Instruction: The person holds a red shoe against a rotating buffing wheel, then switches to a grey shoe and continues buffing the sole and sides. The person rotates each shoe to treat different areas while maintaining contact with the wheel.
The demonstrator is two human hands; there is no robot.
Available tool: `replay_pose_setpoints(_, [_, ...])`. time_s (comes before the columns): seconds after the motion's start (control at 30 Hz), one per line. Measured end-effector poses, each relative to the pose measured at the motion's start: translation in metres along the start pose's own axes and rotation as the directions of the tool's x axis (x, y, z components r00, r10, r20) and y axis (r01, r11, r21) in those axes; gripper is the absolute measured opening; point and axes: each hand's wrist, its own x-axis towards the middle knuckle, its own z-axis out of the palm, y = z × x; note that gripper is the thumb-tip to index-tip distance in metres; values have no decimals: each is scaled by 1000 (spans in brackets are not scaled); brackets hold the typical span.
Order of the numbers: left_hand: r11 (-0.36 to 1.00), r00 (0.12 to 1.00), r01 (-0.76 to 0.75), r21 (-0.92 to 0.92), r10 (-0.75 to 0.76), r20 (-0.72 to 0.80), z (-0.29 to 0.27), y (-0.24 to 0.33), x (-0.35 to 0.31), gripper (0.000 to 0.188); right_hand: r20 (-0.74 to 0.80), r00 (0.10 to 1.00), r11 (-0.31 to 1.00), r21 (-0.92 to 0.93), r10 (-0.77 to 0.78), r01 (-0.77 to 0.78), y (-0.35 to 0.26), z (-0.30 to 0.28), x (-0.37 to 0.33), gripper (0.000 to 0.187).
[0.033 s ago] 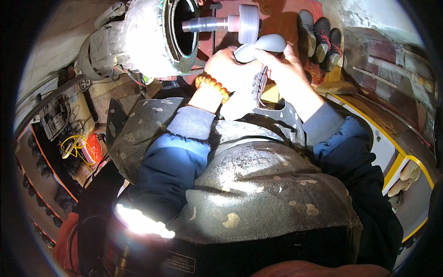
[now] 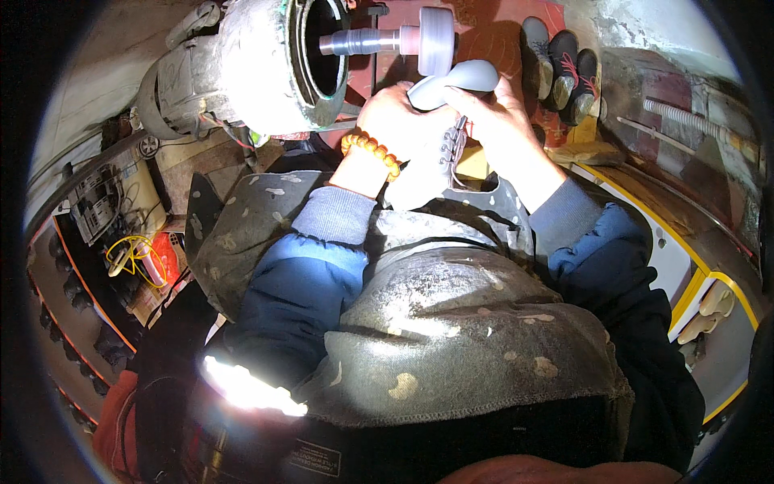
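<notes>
Both hands grip a shoe whose grey sole [image 2: 472,75] faces up and away from me. Its laces [image 2: 454,149] hang down between my wrists, beside a pale upper. My left hand [image 2: 397,111], with an amber bead bracelet [image 2: 370,150] on the wrist, is closed round the left side of the shoe. On the other side, my right hand [image 2: 501,114] holds it with the thumb along the sole. Just beyond the sole is a pale grinding wheel [image 2: 436,44] on a metal spindle [image 2: 363,42]; the wheel's surface looks smeared, as if turning. The sole seems close to the wheel; contact cannot be made out.
A large whitish machine housing [image 2: 250,64] carries the spindle at the upper left. Several dark shoes [image 2: 560,68] lie on the red surface [image 2: 492,28] to the right. Yellow-edged racks [image 2: 685,298] stand right, a shelf [image 2: 72,323] left. A spotted apron [image 2: 476,339] covers my lap.
</notes>
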Motion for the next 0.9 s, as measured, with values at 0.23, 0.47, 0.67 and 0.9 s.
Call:
replay_pose_setpoints(0.23, [978,999,-28,-206,24,-24,10,-26,-17,51,58,998,986,-167,-17,27,7,5,4,68])
replay_pose_setpoints(0.47, [918,997,-75,-391,78,-6,23,-28,-17,44,60,992,948,-293,-112,125,8,-1,4,62])
replay_pose_setpoints(0.67, [931,999,-34,-363,47,25,23,-21,-2,50,-15,998,942,-332,-65,56,1,-9,8,56])
replay_pose_setpoints(0.9, [941,998,-48,-336,56,12,24,-26,-14,42,74,992,943,-311,-103,121,5,-3,7,60])
